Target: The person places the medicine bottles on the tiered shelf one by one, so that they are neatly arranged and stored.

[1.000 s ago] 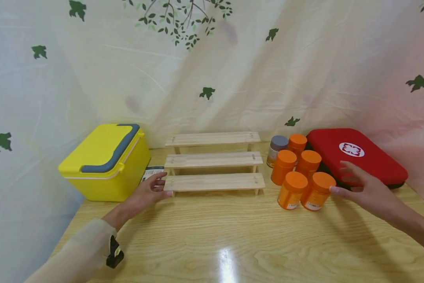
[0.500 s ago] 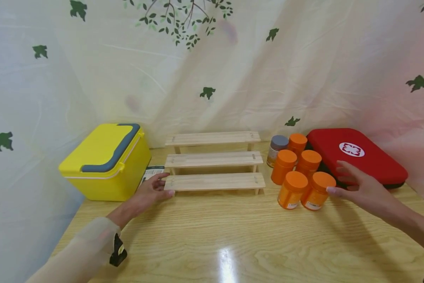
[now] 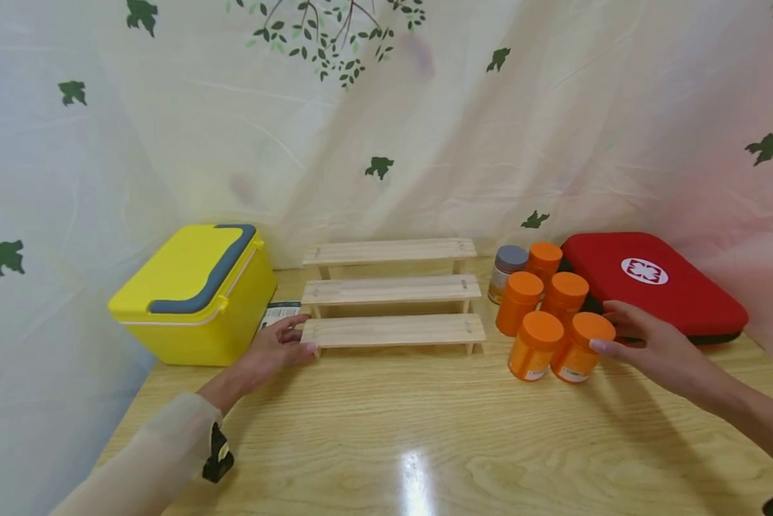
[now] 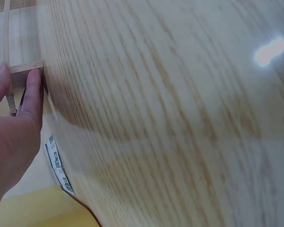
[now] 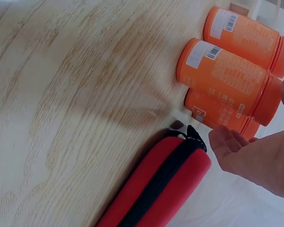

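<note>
A three-step wooden display rack (image 3: 392,331) stands mid-table in the head view. My left hand (image 3: 273,351) holds the left end of its lowest step, thumb at the front edge. In the left wrist view, the fingers (image 4: 33,90) lie along the step's end (image 4: 27,67), with the thumb on the opposite side. My right hand (image 3: 660,355) is spread beside the nearest right orange bottle (image 3: 576,362), its thumb overlapping the lid in the head view. The right wrist view shows that bottle (image 5: 222,75) between the thumb and the curving fingers (image 5: 222,144), which are not closed around it.
Several orange bottles (image 3: 518,304) and a grey-capped one (image 3: 509,269) cluster right of the rack. Behind my right hand lies a red first-aid case (image 3: 657,287). A yellow cooler box (image 3: 186,294) stands left, a printed card (image 3: 281,310) beside it. Patterned cloth (image 3: 386,208) hangs behind.
My right hand has moved slightly left, and its fingers have come down behind the nearest right orange bottle. My left hand stays at the rack's end after a tiny shift right.
</note>
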{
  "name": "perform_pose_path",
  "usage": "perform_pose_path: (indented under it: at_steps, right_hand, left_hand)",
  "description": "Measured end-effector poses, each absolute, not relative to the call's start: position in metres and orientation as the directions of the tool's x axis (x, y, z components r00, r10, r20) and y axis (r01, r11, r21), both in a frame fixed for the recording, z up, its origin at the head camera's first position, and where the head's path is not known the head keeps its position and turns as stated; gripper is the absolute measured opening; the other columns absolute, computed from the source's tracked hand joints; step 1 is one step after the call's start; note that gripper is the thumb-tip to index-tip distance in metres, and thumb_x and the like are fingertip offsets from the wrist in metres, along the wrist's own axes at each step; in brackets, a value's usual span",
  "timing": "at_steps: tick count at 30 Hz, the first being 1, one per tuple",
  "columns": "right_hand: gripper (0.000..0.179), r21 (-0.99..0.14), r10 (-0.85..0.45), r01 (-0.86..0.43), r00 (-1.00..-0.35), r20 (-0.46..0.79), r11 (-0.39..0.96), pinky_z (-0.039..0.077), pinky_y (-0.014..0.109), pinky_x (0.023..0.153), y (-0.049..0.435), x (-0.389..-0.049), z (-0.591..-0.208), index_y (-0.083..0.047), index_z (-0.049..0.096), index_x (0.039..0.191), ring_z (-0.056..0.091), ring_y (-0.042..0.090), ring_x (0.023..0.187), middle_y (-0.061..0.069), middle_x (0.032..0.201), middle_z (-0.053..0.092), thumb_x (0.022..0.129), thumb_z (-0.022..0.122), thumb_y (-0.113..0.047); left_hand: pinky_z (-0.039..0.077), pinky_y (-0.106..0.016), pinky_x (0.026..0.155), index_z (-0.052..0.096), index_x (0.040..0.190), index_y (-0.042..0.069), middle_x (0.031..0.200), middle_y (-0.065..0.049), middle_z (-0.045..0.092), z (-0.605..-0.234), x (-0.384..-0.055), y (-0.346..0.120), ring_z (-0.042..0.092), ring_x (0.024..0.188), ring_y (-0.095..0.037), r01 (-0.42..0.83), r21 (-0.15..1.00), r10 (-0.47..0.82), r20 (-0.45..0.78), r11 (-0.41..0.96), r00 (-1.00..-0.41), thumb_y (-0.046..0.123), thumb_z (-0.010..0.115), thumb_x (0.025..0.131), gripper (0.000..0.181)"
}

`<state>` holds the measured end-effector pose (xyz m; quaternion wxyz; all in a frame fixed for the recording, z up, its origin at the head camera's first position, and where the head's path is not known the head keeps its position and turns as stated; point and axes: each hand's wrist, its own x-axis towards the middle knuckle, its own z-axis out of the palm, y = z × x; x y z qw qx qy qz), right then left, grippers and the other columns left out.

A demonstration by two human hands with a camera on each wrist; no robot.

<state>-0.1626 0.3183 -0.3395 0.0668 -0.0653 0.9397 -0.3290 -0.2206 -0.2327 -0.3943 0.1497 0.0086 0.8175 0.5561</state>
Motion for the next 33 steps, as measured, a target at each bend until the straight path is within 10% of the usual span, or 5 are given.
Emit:
perform_pose_path:
  at_steps: [9, 15, 33]
  right_hand:
    - [0.081, -0.63, -0.17, -0.103, -0.984, -0.048, 0.77, 0.052, 0.016, 0.076, 0.317, -0.163, -0.34, 0.006, 0.023, 0.148, 0.045, 0.05, 0.119, 0.033, 0.14, 0.039, 0.093, 0.063, -0.038]
    - [0.077, -0.658, -0.175, -0.09, -0.983, -0.064, 0.748, 0.058, 0.036, 0.08, 0.313, -0.162, -0.344, 0.004, 0.029, 0.147, 0.051, 0.046, 0.114, 0.031, 0.138, 0.042, 0.092, 0.064, -0.038]
    - [0.071, -0.659, -0.158, -0.119, -0.987, -0.001, 0.742, 0.058, 0.036, 0.079, 0.311, -0.161, -0.352, 0.006, 0.036, 0.142, 0.053, 0.048, 0.112, 0.03, 0.132, 0.048, 0.092, 0.065, -0.034]
  left_hand:
    - [0.052, -0.036, 0.094, 0.033, 0.148, 0.01, 0.13, -0.024, 0.053, -0.394, -0.222, -0.233, 0.061, 0.106, -0.027, -0.169, 0.928, 0.18, -0.239, 0.332, -0.954, 0.012, 0.067, 0.09, 0.067]
    - [0.052, -0.036, 0.094, 0.033, 0.148, 0.01, 0.131, -0.024, 0.051, -0.393, -0.22, -0.233, 0.06, 0.107, -0.027, -0.179, 0.928, 0.182, -0.248, 0.328, -0.951, 0.012, 0.067, 0.09, 0.067]
    - [0.052, -0.035, 0.094, 0.035, 0.147, 0.013, 0.13, -0.022, 0.052, -0.395, -0.22, -0.234, 0.06, 0.108, -0.028, -0.193, 0.927, 0.179, -0.26, 0.323, -0.949, 0.012, 0.068, 0.089, 0.067]
